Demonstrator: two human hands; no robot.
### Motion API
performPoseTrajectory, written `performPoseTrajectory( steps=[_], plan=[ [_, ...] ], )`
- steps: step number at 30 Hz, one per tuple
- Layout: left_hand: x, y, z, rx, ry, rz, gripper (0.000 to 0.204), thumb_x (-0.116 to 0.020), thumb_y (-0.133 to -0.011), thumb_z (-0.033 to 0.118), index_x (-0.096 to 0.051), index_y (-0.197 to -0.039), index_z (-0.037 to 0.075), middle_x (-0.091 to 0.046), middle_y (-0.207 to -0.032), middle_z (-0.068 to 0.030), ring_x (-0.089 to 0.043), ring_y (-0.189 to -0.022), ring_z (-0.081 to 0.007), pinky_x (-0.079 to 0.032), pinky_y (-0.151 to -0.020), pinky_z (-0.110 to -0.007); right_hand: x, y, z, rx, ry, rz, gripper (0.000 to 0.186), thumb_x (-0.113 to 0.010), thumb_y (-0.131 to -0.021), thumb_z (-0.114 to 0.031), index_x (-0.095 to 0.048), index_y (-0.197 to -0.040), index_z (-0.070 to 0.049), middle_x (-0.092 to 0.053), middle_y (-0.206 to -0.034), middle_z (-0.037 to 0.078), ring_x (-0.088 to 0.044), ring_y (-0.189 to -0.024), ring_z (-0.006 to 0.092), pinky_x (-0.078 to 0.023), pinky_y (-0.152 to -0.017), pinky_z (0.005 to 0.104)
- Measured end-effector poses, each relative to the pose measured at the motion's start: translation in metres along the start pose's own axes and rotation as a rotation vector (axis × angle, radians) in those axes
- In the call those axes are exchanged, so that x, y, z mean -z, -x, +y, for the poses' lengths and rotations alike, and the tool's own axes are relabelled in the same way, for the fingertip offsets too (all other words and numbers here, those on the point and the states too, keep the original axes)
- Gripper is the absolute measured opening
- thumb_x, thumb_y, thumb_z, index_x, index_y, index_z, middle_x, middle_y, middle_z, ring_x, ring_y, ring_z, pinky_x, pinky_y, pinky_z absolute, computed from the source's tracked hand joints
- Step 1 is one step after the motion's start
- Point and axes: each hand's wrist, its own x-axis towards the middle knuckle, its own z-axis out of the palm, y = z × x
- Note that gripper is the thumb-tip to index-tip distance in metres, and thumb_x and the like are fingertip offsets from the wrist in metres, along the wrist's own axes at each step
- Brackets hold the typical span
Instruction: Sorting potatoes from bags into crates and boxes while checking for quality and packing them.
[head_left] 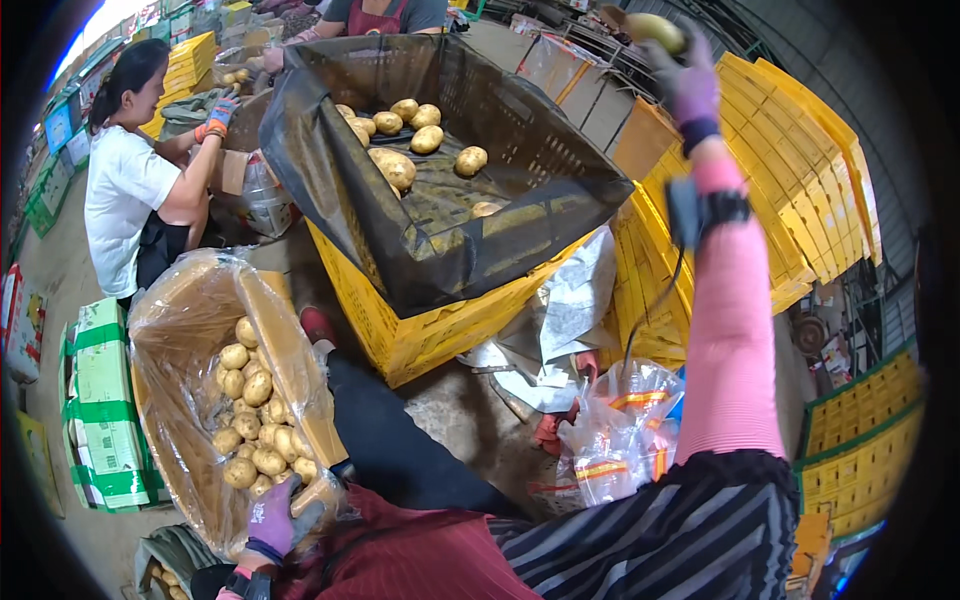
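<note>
Your right hand (pixel 688 85) is up high at the far right, gloved fingers closed round one potato (pixel 655 30) — lifted clear of the crate (pixel 440 330), likely for a look. Your left hand (pixel 272 520) grips the near rim of the lined box (pixel 190 330) on the left, steadying it. About nine potatoes lie in the crate's black liner (pixel 540 170) — some twenty in the box.
</note>
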Motion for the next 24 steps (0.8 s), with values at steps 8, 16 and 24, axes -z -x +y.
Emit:
performPoseTrajectory(
  steps=[8, 16, 24],
  plan=[
    [0.0, 0.004, 0.0, 0.011, -0.031, 0.08, 0.067, -0.076, -0.08, 0.045, -0.062, -0.125, -0.003, -0.07, -0.109, -0.0252, -0.067, -0.102, -0.0413, -0.053, -0.09, -0.046, 0.054, 0.033, 0.086, -0.26, -0.186, 0.07, 0.052, -0.069, -0.095, -0.023, -0.054, -0.138, 0.001, -0.066, -0.123, 0.014, -0.062, -0.109, 0.018, -0.05, -0.095, 0.0303],
    [-0.009, 0.004, -0.009, -0.059, -0.053, 0.123, 0.067, -0.077, -0.079, 0.044, -0.062, -0.125, -0.003, -0.069, -0.111, -0.0249, -0.066, -0.103, -0.041, -0.053, -0.091, -0.047, 0.033, 0.218, -0.054, -0.206, -0.255, -0.301, 0.029, -0.063, -0.097, -0.01, -0.065, -0.124, -0.002, -0.072, -0.11, 0.01, -0.068, -0.101, 0.0166, -0.053, -0.092, 0.0306],
    [0.003, 0.018, -0.015, 0.081, 0.394, 0.103, 0.047, -0.07, -0.093, 0.031, -0.062, -0.129, 0.003, -0.069, -0.118, -0.0215, -0.066, -0.113, -0.0316, -0.051, -0.097, -0.039, 0.015, 0.222, -0.187, 0.163, -0.348, -0.289, 0.038, -0.069, -0.087, 0.0, -0.067, -0.125, -0.003, -0.069, -0.123, 0.017, -0.068, -0.113, 0.0274, -0.053, -0.095, 0.035]
  ],
)
